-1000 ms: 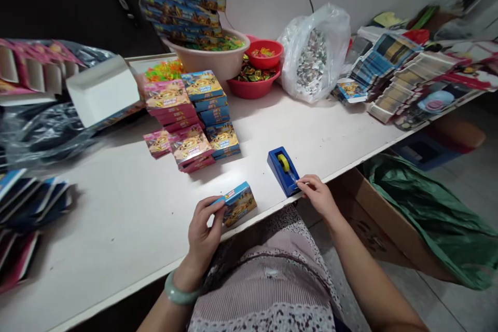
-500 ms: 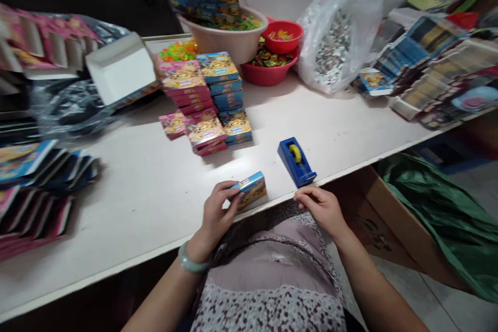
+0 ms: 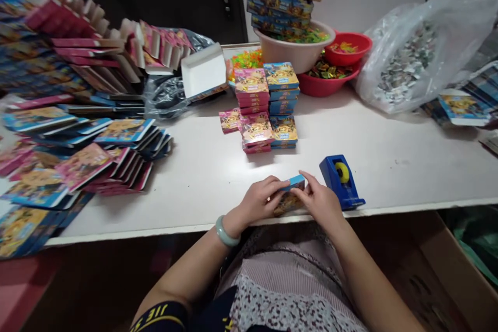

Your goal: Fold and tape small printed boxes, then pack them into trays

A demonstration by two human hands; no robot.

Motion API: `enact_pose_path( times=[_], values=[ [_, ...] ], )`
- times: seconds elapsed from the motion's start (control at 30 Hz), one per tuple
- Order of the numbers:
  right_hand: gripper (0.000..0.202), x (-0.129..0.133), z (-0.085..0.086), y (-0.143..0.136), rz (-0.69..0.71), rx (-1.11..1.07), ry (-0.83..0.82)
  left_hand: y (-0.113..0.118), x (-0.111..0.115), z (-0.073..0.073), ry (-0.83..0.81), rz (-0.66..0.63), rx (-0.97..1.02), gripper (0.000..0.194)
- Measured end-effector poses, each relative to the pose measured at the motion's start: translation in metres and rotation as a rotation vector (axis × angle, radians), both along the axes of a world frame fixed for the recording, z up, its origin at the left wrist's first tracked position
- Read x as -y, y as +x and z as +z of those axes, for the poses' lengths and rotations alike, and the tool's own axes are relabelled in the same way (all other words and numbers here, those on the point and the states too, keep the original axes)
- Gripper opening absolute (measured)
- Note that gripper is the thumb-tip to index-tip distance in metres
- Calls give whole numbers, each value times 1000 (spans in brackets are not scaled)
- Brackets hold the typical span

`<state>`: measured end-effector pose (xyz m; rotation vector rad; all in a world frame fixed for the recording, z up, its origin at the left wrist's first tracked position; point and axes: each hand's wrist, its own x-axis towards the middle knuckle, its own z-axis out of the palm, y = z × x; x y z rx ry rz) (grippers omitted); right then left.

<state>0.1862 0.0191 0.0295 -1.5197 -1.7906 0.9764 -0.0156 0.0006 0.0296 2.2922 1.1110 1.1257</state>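
A small blue box (image 3: 288,202) with a picture on its side stands on edge at the table's front edge. My left hand (image 3: 261,198) pinches its left end between thumb and fingers. My right hand (image 3: 318,199) is closed round the box's upper right corner, fingertips on its top and side. Just right of that hand sits a blue tape dispenser (image 3: 342,181) holding a yellow roll. Beyond my hands are stacked pink boxes (image 3: 256,128) and stacked blue boxes (image 3: 283,130).
Piles of pink and blue cartons (image 3: 97,161) cover the table's left side. Farther back are an open white box (image 3: 204,72), a pale basin (image 3: 298,49) under stacked boxes, red bowls (image 3: 348,47) and a clear bag (image 3: 408,62) of small packets.
The view has turned left, showing more cartons there. My right hand has moved from beside the tape dispenser onto the small box, which my left hand still holds.
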Motion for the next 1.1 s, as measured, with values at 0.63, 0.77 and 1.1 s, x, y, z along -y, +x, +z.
enact_pose_path(
  times=[0.63,0.77,1.1],
  values=[
    [26,-232,-42,-43,-391,-206,12,-70,-126,-46,-375,624,497,67],
    [32,-234,-64,-47,-408,-210,10,-78,-129,-42,-416,546,575,64],
    [39,-199,-41,-62,-373,-164,156,-79,-132,-50,-524,504,687,65]
  ],
)
